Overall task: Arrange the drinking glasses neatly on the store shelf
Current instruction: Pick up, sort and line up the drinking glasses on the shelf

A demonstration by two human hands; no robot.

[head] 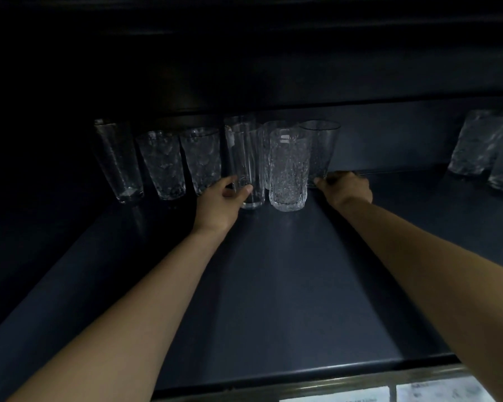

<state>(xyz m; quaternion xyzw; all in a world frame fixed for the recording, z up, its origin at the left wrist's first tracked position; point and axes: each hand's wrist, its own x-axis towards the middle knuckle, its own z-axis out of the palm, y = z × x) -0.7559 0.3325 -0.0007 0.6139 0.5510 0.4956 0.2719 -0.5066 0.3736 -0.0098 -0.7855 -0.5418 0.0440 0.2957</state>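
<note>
Shelf [273, 285]: it lies flat in front of the person, and all the glasses stand on it, far back.
Left row: the far-left glass [118, 161], second glass [161, 165] and third glass [201, 159] stand side by side.
Middle glass [247, 166]: just right of the third glass, a bit nearer the front.
Front glass [288, 172]: just right of the middle glass.
Back glass [269, 137]: behind those two, between them.
Right glass [321, 149]: behind and right of the front glass.
Far-right glasses [488, 146]: well apart, at the right edge.
Left hand [219, 204]: around the low part of the middle glass.
Right hand [346, 188]: at the foot of the right glass, holding it.
</note>
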